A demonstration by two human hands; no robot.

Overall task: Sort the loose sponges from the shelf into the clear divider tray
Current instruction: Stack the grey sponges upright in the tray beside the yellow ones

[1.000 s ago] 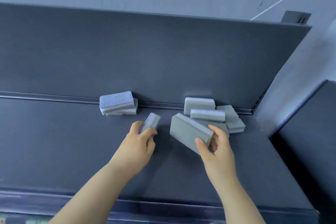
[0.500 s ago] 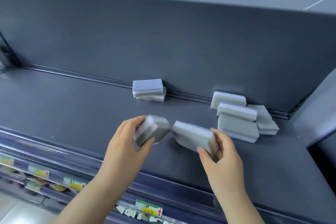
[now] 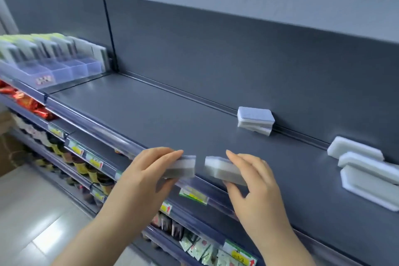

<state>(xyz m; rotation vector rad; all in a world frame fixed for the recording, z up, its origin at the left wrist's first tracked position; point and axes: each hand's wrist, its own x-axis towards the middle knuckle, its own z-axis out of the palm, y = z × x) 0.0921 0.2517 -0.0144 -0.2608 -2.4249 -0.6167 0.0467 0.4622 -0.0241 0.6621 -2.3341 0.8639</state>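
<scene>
My left hand (image 3: 144, 170) grips a grey-and-white sponge (image 3: 183, 167) just above the shelf's front edge. My right hand (image 3: 252, 181) holds a second grey sponge (image 3: 220, 169) beside it, a small gap between the two. A stack of two sponges (image 3: 254, 120) with a blue-white top lies by the back wall. Three white sponges (image 3: 364, 168) lie piled at the right. The clear divider tray (image 3: 62, 70), with several sponges standing in its compartments, sits at the far left of the shelf.
The dark grey shelf (image 3: 151, 112) stretches between the tray and the loose sponges. A vertical divider panel (image 3: 109, 28) stands behind the tray. Lower shelves (image 3: 82, 157) carry bottles, packets and yellow price labels. Pale floor tiles (image 3: 23, 211) lie at the lower left.
The view has swung left, bringing the divider tray into sight. Both hands have carried their sponges leftward and toward the shelf's front edge, away from the piles.
</scene>
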